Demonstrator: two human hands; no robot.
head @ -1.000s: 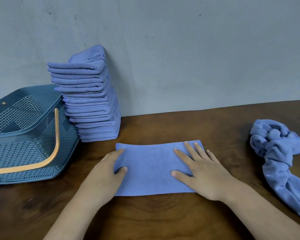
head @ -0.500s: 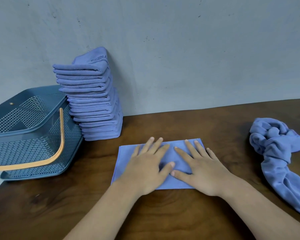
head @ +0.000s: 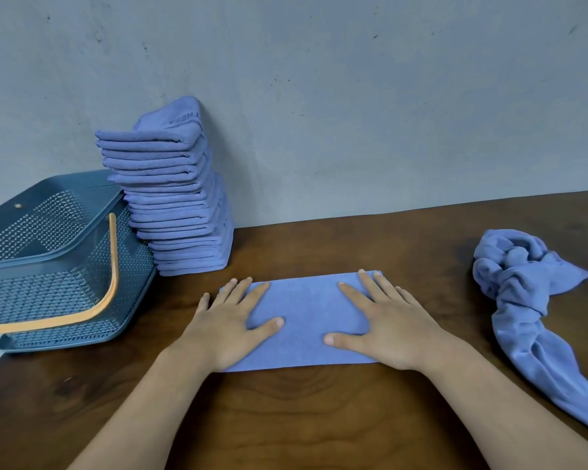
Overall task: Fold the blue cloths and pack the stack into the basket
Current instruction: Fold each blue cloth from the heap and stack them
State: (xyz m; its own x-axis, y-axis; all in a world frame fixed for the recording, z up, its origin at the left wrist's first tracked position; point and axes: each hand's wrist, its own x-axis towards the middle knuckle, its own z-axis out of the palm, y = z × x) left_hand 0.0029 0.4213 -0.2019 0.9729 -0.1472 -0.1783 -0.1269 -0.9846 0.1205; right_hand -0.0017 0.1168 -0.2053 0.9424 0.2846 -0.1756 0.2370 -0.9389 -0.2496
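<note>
- The flat, rectangular, folded blue microfibre cloth [head: 306, 320] lies on the dark brown wooden table [head: 286, 418] directly under both of my palms, its long side running left to right in front of me
- My left hand [head: 228, 320] covers the cloth's left end and my right hand [head: 387, 323] its right end; a bare strip of cloth shows between my two thumbs, which point toward each other
- The tall stack of folded blue cloths [head: 174, 205] stands at the back left of the table, against the grey wall [head: 353, 113], beyond my left hand and apart from it
- The teal perforated plastic basket [head: 31, 293] with its orange handle [head: 111, 266] sits just left of the stack, touching or almost touching it
- A crumpled, twisted blue cloth [head: 523, 300] lies unfolded near the table's right edge, well apart from my right hand
- Dark lettering is printed on the top cloth of the stack; it is inverted from my viewpoint and only partly legible, with letters that look like "NESS"
- Both of my hands are spread wide, fingers straight and pressed flat; neither grips or pinches anything
- My left hand's outer fingers reach past the cloth's left edge onto the bare wood, while my right hand's fingertips lie near the cloth's far right corner
</note>
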